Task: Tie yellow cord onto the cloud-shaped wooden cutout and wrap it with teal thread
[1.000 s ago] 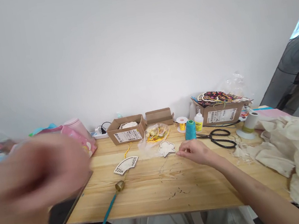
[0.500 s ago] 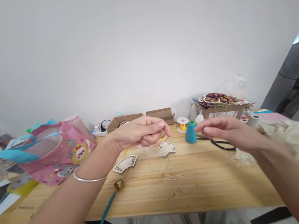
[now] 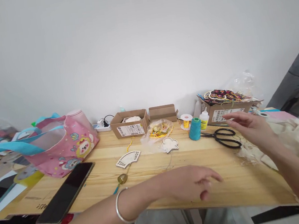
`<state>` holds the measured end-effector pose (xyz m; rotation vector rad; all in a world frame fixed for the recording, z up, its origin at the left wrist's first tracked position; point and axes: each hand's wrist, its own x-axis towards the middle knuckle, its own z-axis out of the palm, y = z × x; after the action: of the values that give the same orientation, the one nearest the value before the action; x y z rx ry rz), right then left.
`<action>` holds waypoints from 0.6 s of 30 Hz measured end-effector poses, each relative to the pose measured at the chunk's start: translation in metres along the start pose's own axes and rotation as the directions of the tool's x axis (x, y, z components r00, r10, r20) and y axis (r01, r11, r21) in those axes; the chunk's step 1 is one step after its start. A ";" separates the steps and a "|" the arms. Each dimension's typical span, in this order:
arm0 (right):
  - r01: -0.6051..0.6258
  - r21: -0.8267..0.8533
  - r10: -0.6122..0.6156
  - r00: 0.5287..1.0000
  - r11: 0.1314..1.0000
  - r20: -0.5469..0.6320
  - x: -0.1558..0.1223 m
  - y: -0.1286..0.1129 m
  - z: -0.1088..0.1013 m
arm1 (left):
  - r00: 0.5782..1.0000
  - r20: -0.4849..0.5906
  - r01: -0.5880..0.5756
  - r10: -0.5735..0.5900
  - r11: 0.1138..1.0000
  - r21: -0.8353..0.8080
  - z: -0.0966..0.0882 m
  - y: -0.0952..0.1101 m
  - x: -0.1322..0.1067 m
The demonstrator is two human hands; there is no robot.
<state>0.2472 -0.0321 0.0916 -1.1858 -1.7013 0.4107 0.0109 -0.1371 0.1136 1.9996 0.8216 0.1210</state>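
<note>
Your left hand [image 3: 189,184] is over the front of the desk [image 3: 157,170], its fingers [image 3: 209,177] loosely curled and slightly apart, pinching nothing that shows. A silver bangle [image 3: 121,207] circles that wrist. Your right hand [image 3: 249,127] is raised above the black-handled scissors [image 3: 221,139], its fingers spread and empty.

Nearest your left hand, a cloud-shaped wooden cutout [image 3: 169,144] lies flat on the desk, just in front of a clear plastic bag [image 3: 159,130] holding yellow cord. To its left lies a fan-shaped wooden cutout [image 3: 128,159], with a brass bell [image 3: 122,178] just below it. Beside the scissors stand a teal thread cone [image 3: 195,129], a small spool of yellow thread [image 3: 186,121] and a glue bottle [image 3: 204,120].

Cardboard boxes [image 3: 129,124] line the back of the desk. Crumpled cream cloth [image 3: 295,139] lies to the right, and a pink printed tote bag [image 3: 71,149] and a black smartphone [image 3: 63,194] lie to the left.
</note>
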 end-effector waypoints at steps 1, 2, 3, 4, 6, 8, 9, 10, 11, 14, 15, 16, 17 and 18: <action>-0.015 0.027 0.013 0.998 1.000 0.055 -0.004 -0.003 -0.003 | 1.000 -0.009 0.028 -0.029 0.992 -0.123 -0.003 -0.005 0.004; -0.041 0.080 0.030 0.991 0.996 0.128 -0.010 -0.009 -0.004 | 0.998 -0.014 0.049 -0.055 0.961 -0.271 -0.007 -0.009 0.008; -0.093 0.157 0.055 0.971 0.983 0.233 -0.017 -0.015 -0.003 | 0.998 -0.016 0.052 -0.065 0.902 -0.429 -0.010 -0.013 0.011; -0.159 0.268 0.052 0.930 0.950 0.365 -0.025 -0.022 0.000 | 0.998 -0.014 0.045 -0.065 0.815 -0.578 -0.013 -0.015 0.013; -0.272 0.473 -0.041 0.832 0.838 0.553 -0.043 -0.037 0.012 | 1.000 -0.012 0.005 -0.024 0.620 -0.785 -0.018 -0.016 0.016; -0.392 0.530 -0.083 0.741 0.752 0.666 -0.061 -0.049 0.031 | 0.999 0.005 -0.013 0.034 0.509 -0.861 -0.021 -0.013 0.017; -0.433 0.551 -0.083 0.728 0.713 0.680 -0.067 -0.053 0.041 | 0.998 0.024 -0.011 0.063 0.501 -0.865 -0.023 -0.012 0.016; -0.469 0.572 -0.089 0.716 0.673 0.693 -0.072 -0.056 0.049 | 0.994 0.047 -0.008 0.094 0.511 -0.859 -0.025 -0.012 0.016; -0.499 0.566 -0.087 0.696 0.656 0.713 -0.075 -0.057 0.054 | 0.990 0.076 0.000 0.122 0.528 -0.849 -0.028 -0.014 0.015; -0.531 0.426 0.026 0.647 0.732 0.762 -0.072 -0.048 0.052 | 0.974 0.156 0.040 0.166 0.550 -0.834 -0.043 -0.033 0.006; -0.522 0.370 0.095 0.665 0.769 0.741 -0.069 -0.041 0.046 | 0.975 0.160 0.050 0.154 0.550 -0.834 -0.050 -0.042 0.002; -0.499 0.335 0.154 0.709 0.799 0.688 -0.064 -0.033 0.037 | 0.983 0.136 0.048 0.121 0.552 -0.833 -0.057 -0.051 -0.004; -0.463 0.320 0.206 0.778 0.826 0.593 -0.060 -0.024 0.026 | 0.991 0.105 0.045 0.077 0.552 -0.833 -0.064 -0.059 -0.010; -0.434 0.313 0.246 0.835 0.845 0.493 -0.055 -0.016 0.016 | 0.997 0.062 0.029 0.041 0.556 -0.830 -0.070 -0.065 -0.018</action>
<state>0.2280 -0.0825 0.0669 -1.1325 -1.6373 1.2901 -0.0631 -0.0747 0.1043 1.0708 0.5385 0.3688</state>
